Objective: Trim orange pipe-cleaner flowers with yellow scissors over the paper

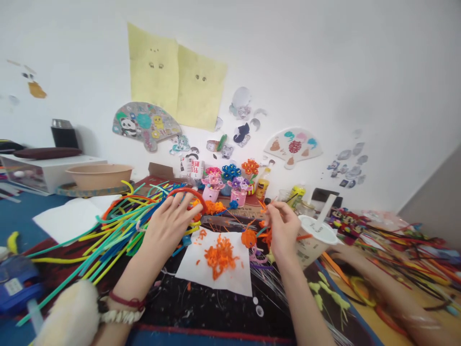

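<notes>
My left hand (169, 226) reaches forward with its fingers spread over a pile of long coloured pipe cleaners (108, 230); the fingertips touch a curved red one (187, 192). My right hand (283, 226) is pinched shut on a small orange pipe-cleaner flower (249, 237) with orange stems sticking up. Below the hands lies a white paper sheet (219, 276) with a heap of orange clippings (219, 257) on it. A white lidded cup with a straw (317, 233) stands just right of my right hand.
Small pipe-cleaner flower pots (225, 185) and bottles (262, 185) line the wall. More pipe cleaners (396, 254) are scattered at right, near another person's forearm (382, 288). A tan basin (99, 175) sits at left, a blue tool (18, 283) near the front left.
</notes>
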Tool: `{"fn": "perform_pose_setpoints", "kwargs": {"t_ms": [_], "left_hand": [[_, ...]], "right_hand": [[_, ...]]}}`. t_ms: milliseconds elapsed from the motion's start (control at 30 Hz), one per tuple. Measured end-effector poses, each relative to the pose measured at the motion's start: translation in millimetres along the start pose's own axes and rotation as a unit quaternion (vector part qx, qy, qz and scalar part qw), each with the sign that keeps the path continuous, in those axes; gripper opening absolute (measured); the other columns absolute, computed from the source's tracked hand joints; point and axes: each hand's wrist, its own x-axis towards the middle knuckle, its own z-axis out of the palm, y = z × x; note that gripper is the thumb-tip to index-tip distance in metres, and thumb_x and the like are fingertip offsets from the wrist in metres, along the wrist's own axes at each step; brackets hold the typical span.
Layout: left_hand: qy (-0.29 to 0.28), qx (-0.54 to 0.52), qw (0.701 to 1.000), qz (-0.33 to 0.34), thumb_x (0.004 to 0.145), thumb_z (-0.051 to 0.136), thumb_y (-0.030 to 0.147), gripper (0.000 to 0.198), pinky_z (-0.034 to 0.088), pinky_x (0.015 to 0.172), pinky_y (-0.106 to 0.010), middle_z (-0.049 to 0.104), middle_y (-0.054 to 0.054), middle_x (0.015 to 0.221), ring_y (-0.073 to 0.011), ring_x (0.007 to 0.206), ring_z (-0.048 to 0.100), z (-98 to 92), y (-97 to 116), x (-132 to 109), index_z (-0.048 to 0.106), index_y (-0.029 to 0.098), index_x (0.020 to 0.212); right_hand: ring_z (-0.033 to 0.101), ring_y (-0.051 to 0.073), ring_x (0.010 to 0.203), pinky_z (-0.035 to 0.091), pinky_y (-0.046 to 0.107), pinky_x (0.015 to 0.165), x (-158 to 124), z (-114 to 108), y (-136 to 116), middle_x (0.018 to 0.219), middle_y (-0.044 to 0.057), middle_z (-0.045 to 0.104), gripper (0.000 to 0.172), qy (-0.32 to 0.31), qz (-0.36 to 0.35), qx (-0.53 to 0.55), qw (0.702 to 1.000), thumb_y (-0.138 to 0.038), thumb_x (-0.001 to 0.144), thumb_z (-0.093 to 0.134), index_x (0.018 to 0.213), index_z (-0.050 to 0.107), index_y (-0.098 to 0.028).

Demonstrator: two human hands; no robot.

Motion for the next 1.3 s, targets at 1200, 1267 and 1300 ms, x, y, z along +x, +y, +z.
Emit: {"fn": "perform_pose_setpoints", "kwargs": {"t_ms": [1200, 1267, 1300], "left_hand": [[0.010, 0.004, 0.993, -0.116, 0.079, 0.038, 0.012, 0.035, 0.036, 0.092, -0.050, 0.058, -0.007, 0.116, -0.0342, 0.112, 0.048, -4.0, -7, 5, 0.061, 0.021, 0.103], [0.011, -0.027, 0.997, -0.078, 0.078, 0.039, 0.011, 0.034, 0.037, 0.090, -0.049, 0.059, -0.008, 0.114, -0.0333, 0.109, 0.050, -2.1, -8, 4, 0.062, 0.022, 0.100], [0.004, -0.040, 0.997, -0.071, 0.078, 0.040, 0.010, 0.034, 0.037, 0.091, -0.048, 0.059, -0.007, 0.115, -0.0326, 0.110, 0.049, -1.4, -7, 4, 0.061, 0.023, 0.101]], "right_hand": [[0.038, 0.009, 0.036, 0.032, 0.020, 0.036, 7, 6, -9, 0.044, -0.008, 0.044, 0.011, 0.000, 0.046, 0.028, 0.999, -0.028, 0.069, 0.060, 0.067, 0.056, -0.018], [0.038, 0.009, 0.036, 0.032, 0.020, 0.037, 7, 7, -8, 0.042, -0.009, 0.042, 0.010, 0.000, 0.047, 0.019, 0.999, -0.027, 0.069, 0.060, 0.067, 0.057, -0.018], [0.038, 0.009, 0.036, 0.032, 0.020, 0.037, 8, 7, -8, 0.041, -0.009, 0.041, 0.010, 0.001, 0.048, 0.014, 0.999, -0.027, 0.069, 0.060, 0.067, 0.057, -0.018]]}}
